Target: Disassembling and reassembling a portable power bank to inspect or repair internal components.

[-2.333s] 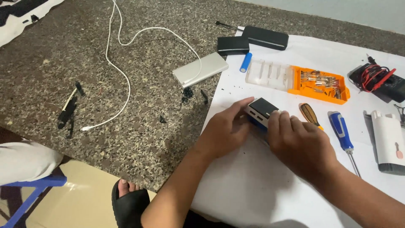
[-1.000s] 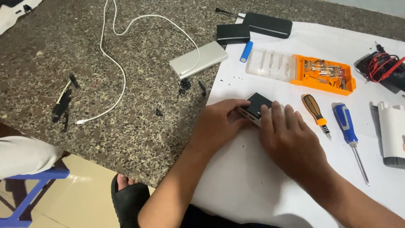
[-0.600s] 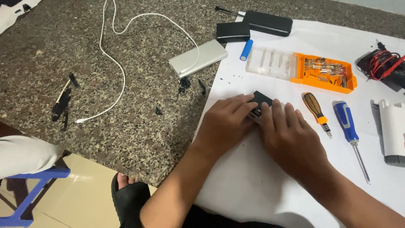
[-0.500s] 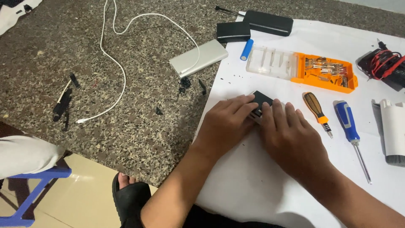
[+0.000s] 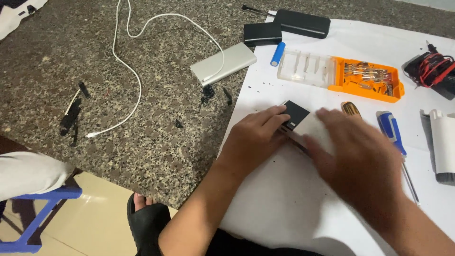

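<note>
A small black and white box [image 5: 296, 114] lies on the white sheet [image 5: 284, 204] covering the right part of the granite table. My left hand [image 5: 256, 140] presses its fingertips on the box's left edge. My right hand [image 5: 362, 159] is motion-blurred; it covers the box's right part, with thumb and fingers around the pale side. Most of the box is hidden under both hands.
A silver power bank [image 5: 222, 64] with a white cable [image 5: 137, 80], two black cases [image 5: 262, 33], a blue cell [image 5: 278, 53], an orange bit case [image 5: 367, 78], two screwdrivers [image 5: 393, 135], red and black test leads [image 5: 433, 66], and a white device [image 5: 443, 147] surround the hands.
The box has been lowered flat onto the sheet. My right hand has shifted a little to the right and is now blurred, exposing the black corner.
</note>
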